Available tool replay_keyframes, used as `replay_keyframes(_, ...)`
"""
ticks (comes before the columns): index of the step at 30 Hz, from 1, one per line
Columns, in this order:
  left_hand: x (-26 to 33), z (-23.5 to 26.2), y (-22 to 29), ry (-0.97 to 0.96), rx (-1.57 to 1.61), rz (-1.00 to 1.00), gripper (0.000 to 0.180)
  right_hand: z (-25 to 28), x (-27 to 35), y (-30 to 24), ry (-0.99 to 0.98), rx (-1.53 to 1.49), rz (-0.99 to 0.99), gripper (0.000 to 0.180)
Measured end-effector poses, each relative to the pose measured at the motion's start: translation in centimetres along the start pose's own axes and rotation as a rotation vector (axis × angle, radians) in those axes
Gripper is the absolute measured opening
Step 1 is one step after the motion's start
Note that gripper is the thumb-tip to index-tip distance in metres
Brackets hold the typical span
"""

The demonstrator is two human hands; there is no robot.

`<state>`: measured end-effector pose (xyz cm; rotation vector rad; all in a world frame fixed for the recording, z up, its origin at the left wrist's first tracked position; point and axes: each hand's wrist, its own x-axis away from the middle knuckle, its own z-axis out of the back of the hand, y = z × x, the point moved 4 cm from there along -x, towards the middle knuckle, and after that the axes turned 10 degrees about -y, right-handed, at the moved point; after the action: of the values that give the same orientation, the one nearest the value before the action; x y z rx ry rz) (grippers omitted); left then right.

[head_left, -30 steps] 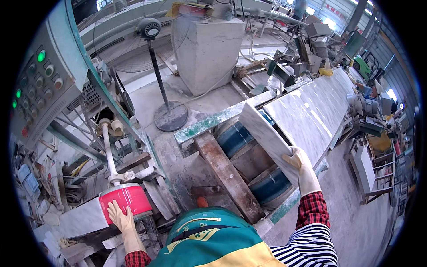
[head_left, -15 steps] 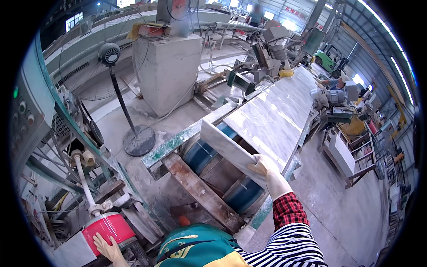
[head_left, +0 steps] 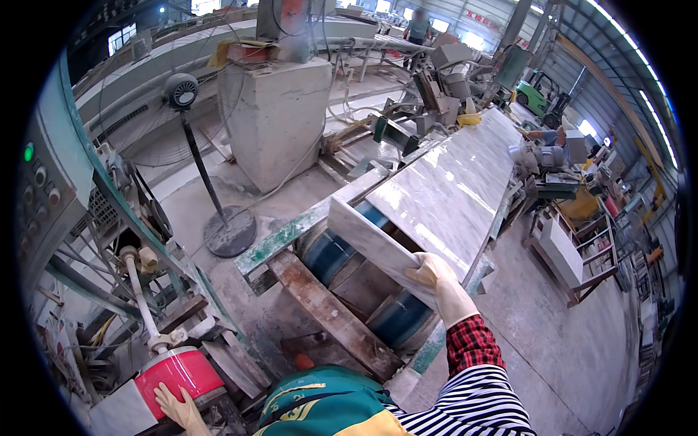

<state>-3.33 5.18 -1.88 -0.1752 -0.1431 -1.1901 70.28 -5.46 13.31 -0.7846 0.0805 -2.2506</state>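
My right hand point(head_left: 435, 272), in a pale glove, grips the near right end of a narrow marble strip point(head_left: 378, 247). The strip is tipped up on its edge across blue rollers point(head_left: 325, 256), its far left end raised. Just beyond it lies a long, wet, grey-veined marble slab point(head_left: 447, 185). My left hand point(head_left: 178, 408), gloved too, rests with fingers spread on a red cylinder-like surface point(head_left: 182, 370) at lower left. A pale stone piece point(head_left: 123, 412) sits beside that red surface.
A rusty beam point(head_left: 327, 309) and a green-painted frame point(head_left: 283, 240) border the rollers. A fan on a stand point(head_left: 182, 91) is at left, near a control panel point(head_left: 51, 189). A stone block point(head_left: 273, 116) stands behind. One person point(head_left: 416, 33) is far back; another person's arm point(head_left: 538, 136) shows right of the slab.
My hands and the marble strip hold almost still. The view has shifted slightly, and the person far back is now more visible.
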Motion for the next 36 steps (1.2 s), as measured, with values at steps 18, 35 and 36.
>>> replay_keyframes(18, 0.6, 0.3, -0.6, -0.003, 0.032, 0.039, 0.067, -0.5, -0.2, -0.1, -0.006, 0.032, -0.017, 0.037)
replay_keyframes(35, 1.5, 1.4, -0.7, 0.127, 0.132, 0.001, 0.059, -1.0, -0.7, 0.1, 0.047, 0.120, 0.072, 0.044)
replay_keyframes(36, 1.6, 1.4, -1.0, 0.155, 0.148, 0.025, 0.058, -0.9, -0.3, -0.5, 0.037, 0.059, 0.126, 0.044)
